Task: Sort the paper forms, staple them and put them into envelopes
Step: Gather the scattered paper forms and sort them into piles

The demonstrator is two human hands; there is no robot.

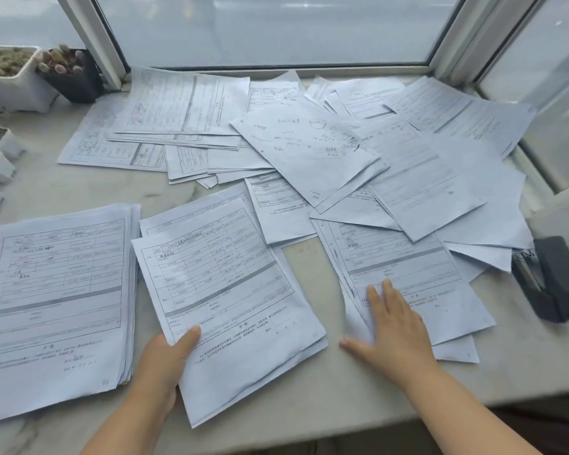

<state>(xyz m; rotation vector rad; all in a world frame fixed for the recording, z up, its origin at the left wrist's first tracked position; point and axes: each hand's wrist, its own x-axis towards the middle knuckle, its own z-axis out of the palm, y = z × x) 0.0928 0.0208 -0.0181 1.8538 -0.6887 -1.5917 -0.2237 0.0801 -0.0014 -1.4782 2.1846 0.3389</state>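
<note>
Sorting stage, approx. midway at best. Lower left of frame: one thick squared stack of forms (pixel 56 290) on the desk (pixel 309 389), looks sorted. Lower centre: small set of forms (pixel 224 290), a few sheets, fanned a bit; left hand (pixel 168 359) grips its near-left corner, thumb on top of the sheet, fingers underneath. Right of centre: right hand (pixel 391 326) lies flat, fingers straight and spread, pressing on a loose form (pixel 404 274) w/ more sheets under it; not gripping. Upper half of frame: big unsorted scatter of forms (pixel 326 149), overlapping at all angles, some face down; upper left of that, a rougher pile (pixel 165 116) by the window frame, maybe part-sorted, can't tell. Stapler (pixel 552 280) at right edge of frame, lying open, nobody touching it. No staples visible on any set at this res. No envelopes seen anywhere in frame. Small plant pots (pixel 10 77) upper left, not involved. Judgement: sorting well begun but most sheets left; stapling and enveloping not started as far as shown.
</note>
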